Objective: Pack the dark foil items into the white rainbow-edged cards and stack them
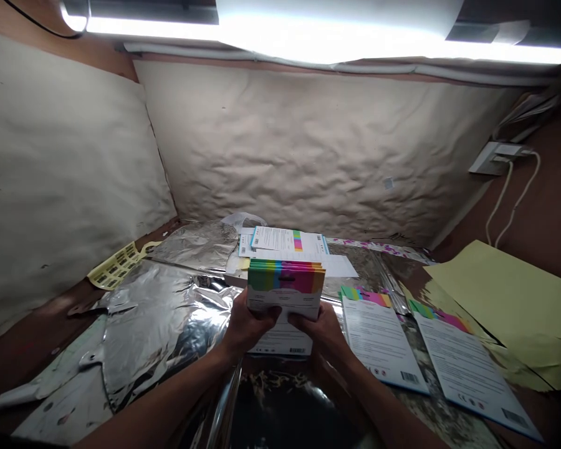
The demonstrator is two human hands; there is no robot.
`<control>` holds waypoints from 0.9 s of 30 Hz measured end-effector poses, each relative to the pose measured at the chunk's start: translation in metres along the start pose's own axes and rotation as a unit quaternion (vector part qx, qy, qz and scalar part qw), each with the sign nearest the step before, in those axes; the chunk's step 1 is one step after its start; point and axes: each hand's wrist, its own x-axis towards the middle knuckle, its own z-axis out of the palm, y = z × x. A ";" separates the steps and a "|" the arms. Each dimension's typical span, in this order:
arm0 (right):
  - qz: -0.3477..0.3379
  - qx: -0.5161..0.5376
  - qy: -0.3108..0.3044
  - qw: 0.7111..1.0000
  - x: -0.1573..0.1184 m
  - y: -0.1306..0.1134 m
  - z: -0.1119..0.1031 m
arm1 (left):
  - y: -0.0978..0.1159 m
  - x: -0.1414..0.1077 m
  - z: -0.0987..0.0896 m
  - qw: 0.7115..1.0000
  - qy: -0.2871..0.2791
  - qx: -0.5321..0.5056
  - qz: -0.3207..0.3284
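Grip: left hand [247, 327] and right hand [323, 327] pinch a stack of packs [285, 296] from its two sides, thumbs pressed on the front, other fingers mostly hidden.
Stack: between the hands, several packs deep, face toward the viewer; rainbow stripes and a dark hanging slot at the top, white with small print below.
Loose packs: right of the grip, an inner pack [386, 340] and an outer pack [474, 368] lie flat, side by side, just apart.
Yellow paper [523, 299]: farther right, past both.
Printed cards [280, 240]: just beyond the grip, in a low, overlapping pile.
Silver sheeting [156, 318]: wrinkled, left of the grip.
Tube lamp [331, 43]: lit, high above the grip.
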 end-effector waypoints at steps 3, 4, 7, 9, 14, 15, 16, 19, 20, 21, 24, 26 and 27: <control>0.008 -0.003 0.003 1.000 0.001 0.005 -0.002 | 0.003 -0.003 0.000 1.000 -0.001 -0.016 0.008; 0.012 -0.003 -0.008 1.000 0.002 0.006 -0.003 | 0.004 -0.004 0.000 1.000 -0.005 -0.024 0.009; 0.013 -0.003 -0.039 0.999 0.002 0.007 -0.009 | 0.007 -0.008 -0.001 0.998 -0.029 -0.058 0.000; 0.007 -0.007 -0.048 0.999 0.002 0.005 -0.012 | 0.009 -0.009 -0.002 0.996 -0.046 -0.073 -0.011; 0.005 0.012 -0.057 0.998 0.000 0.004 -0.010 | 0.010 -0.007 -0.003 0.994 -0.068 -0.080 -0.013; 0.007 0.018 -0.055 0.998 0.001 0.005 -0.010 | 0.010 -0.006 -0.003 0.994 -0.072 -0.087 -0.012; 0.009 0.022 -0.051 0.998 0.001 0.006 -0.010 | 0.010 -0.006 -0.003 0.993 -0.073 -0.095 -0.013; 0.014 0.022 -0.047 0.999 0.003 0.008 -0.009 | 0.010 -0.007 -0.001 0.991 -0.069 -0.111 -0.021; 0.012 0.021 -0.048 0.999 0.003 0.008 -0.009 | 0.010 -0.008 0.000 0.991 -0.071 -0.114 -0.024; 0.012 0.022 -0.051 0.998 0.003 0.008 -0.010 | 0.011 -0.008 0.001 0.990 -0.074 -0.118 -0.028; 0.033 0.033 -0.064 0.997 0.001 0.003 -0.013 | 0.016 -0.006 0.005 0.985 -0.082 -0.143 -0.061; 0.070 0.047 -0.076 0.993 0.000 -0.002 -0.020 | 0.017 -0.004 0.008 0.975 -0.093 -0.178 -0.096; 0.093 0.047 -0.085 0.991 0.001 -0.005 -0.024 | 0.016 -0.003 0.008 0.967 -0.103 -0.199 -0.119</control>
